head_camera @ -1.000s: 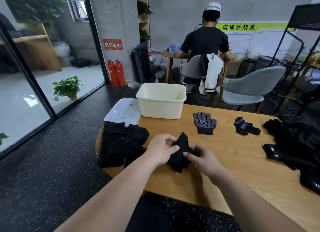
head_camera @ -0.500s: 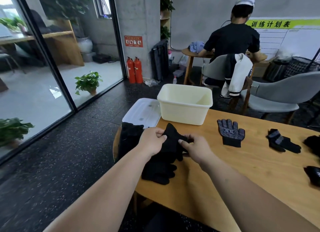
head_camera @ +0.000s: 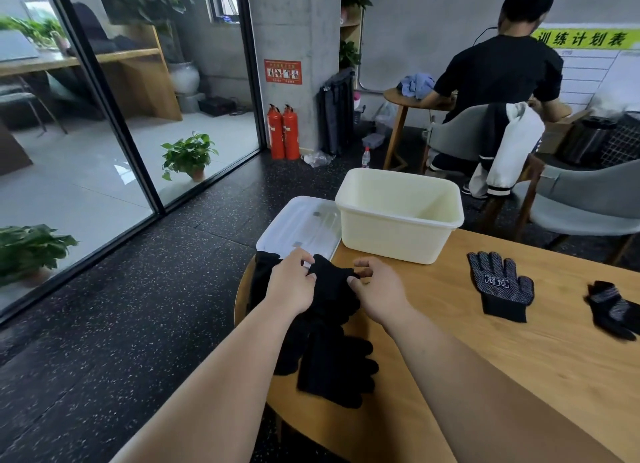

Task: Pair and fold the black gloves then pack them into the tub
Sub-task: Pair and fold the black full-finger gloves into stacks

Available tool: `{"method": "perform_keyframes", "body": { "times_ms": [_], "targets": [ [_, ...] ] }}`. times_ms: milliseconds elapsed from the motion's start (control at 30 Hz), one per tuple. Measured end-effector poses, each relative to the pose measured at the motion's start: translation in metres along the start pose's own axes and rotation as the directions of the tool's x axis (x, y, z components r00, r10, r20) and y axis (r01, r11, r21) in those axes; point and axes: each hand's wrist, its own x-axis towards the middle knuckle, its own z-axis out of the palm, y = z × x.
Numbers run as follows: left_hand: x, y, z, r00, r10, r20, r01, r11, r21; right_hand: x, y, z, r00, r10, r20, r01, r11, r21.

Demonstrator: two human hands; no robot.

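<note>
Both hands have carried the folded black gloves off the near middle of the bench and away to the left, so the bundle is now held just short of the tub. That wooden bench spreads beneath the fingers and far off to their right. Just beyond the fingers stands the cream tub, upright with its mouth open. A clear lid lies flat just beside the tub, directly past the left fingers. Under the wrists and nearer than the fingers, a pile of black gloves sprawls over the bench's left edge. Well to the right of the fingers a dotted glove lies flat, cuff toward the near side, and farther right still sits a folded pair. The left hand has its fingers curled, pinching the bundle's left side; the right hand nips the right side between thumb and bent fingers
</note>
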Motion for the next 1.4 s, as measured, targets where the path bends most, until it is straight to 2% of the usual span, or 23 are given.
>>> {"method": "perform_keyframes", "body": {
  "times_ms": [67,133,233,300,433,533,633,733,867,1400],
  "targets": [
    [0.000,-0.009,0.003,0.997,0.074,0.002,-0.072,0.959,0.274,-0.005,0.005,0.009,0.998,-0.055,0.024,0.058,0.988,-0.143],
    [-0.003,-0.017,0.006,0.989,0.150,0.000,-0.129,0.848,0.513,-0.013,0.014,0.018,0.990,-0.136,0.037,0.141,0.945,-0.297],
    [-0.006,-0.024,0.008,0.968,0.249,0.031,-0.209,0.729,0.652,-0.025,0.024,0.028,0.953,-0.301,0.038,0.281,0.829,-0.484],
    [-0.007,-0.028,0.008,0.963,0.262,0.065,-0.234,0.690,0.684,-0.031,0.024,0.030,0.934,-0.344,0.100,0.339,0.758,-0.558],
    [-0.009,-0.034,0.012,0.980,0.175,0.097,-0.192,0.679,0.709,-0.040,0.026,0.026,0.933,-0.139,0.333,0.332,0.692,-0.641],
    [-0.007,-0.033,0.015,0.990,0.106,0.095,-0.142,0.699,0.701,-0.039,0.025,0.022,0.925,-0.077,0.373,0.316,0.702,-0.638],
    [-0.008,-0.026,0.011,0.989,0.129,0.078,-0.146,0.693,0.706,-0.036,0.019,0.015,0.914,-0.085,0.397,0.338,0.703,-0.625],
    [-0.016,-0.019,0.005,0.978,0.201,0.050,-0.184,0.733,0.655,-0.036,0.020,0.003,0.916,-0.174,0.361,0.373,0.701,-0.608],
    [-0.033,-0.008,0.005,0.971,0.225,0.075,-0.227,0.789,0.571,-0.047,0.025,-0.018,0.932,-0.185,0.310,0.343,0.724,-0.599],
    [-0.131,0.084,0.083,0.865,0.401,0.301,-0.501,0.723,0.476,-0.133,0.075,-0.140,0.988,-0.058,0.144,0.142,0.705,-0.695]
  ]
}}
